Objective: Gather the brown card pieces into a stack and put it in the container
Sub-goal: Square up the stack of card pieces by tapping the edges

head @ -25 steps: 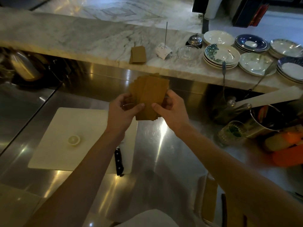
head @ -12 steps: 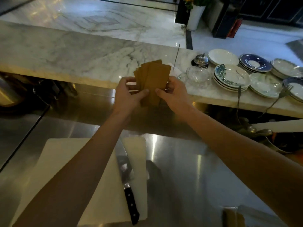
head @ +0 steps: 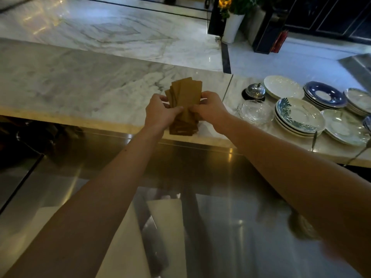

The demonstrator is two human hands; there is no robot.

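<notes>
Both hands, left hand (head: 160, 114) and right hand (head: 210, 111), pinch the fanned brown card pieces (head: 185, 97) above the marble tabletop (head: 80, 81); square edges, lower toward 6 o'clock.

There is one view, from a wide-angle camera on the person's head, looking forward and steeply down. The marble counter (head: 84, 81) crosses the middle of it. Nearer than the counter lies a steel worktop (head: 230, 227), close below the lens; both forearms reach from the bottom corners toward the counter's near edge. Beyond the counter, floor fills the top. Straight edges bow toward the borders.
</notes>
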